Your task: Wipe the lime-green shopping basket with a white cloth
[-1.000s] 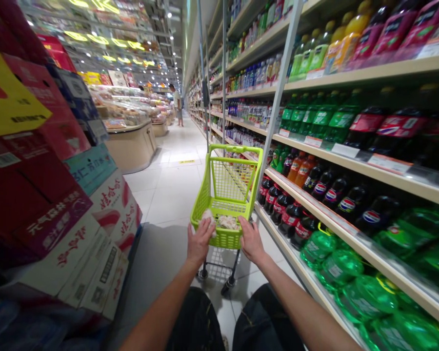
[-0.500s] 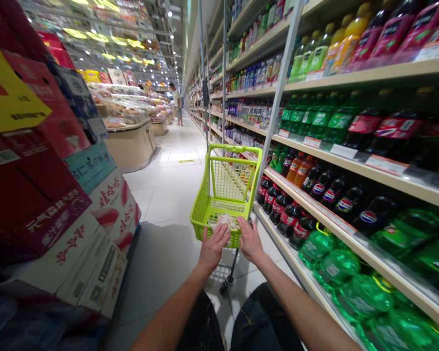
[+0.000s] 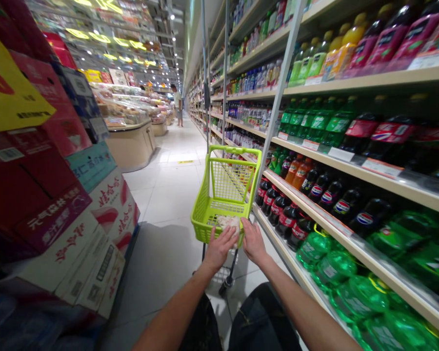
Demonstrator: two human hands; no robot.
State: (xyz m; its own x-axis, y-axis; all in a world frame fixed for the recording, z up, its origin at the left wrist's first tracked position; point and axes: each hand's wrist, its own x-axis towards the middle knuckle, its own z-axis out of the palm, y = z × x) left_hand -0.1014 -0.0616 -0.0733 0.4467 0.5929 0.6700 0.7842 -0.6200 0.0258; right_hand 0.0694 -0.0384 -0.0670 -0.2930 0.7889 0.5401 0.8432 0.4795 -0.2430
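Note:
A lime-green shopping cart stands right in front of me, its plastic basket facing my knees. A crumpled whitish cloth lies over the basket's near rim. My left hand presses on this cloth, its fingers bent over it and the rim; part of the cloth is hidden beneath them. At the near right corner of the basket, my right hand grips the rim with curled fingers. The two hands are close together but apart. Below the basket, a dark caster wheel shows between my legs.
Shelves of drink bottles line the right side, with large green bottles low down near my right arm. Stacked drink cartons rise on the left. Ahead, tiled floor runs past a display counter towards a standing person.
My left hand has slid right along the near rim with the cloth, closer to my right hand. My right hand has shifted slightly right and keeps to the basket's corner.

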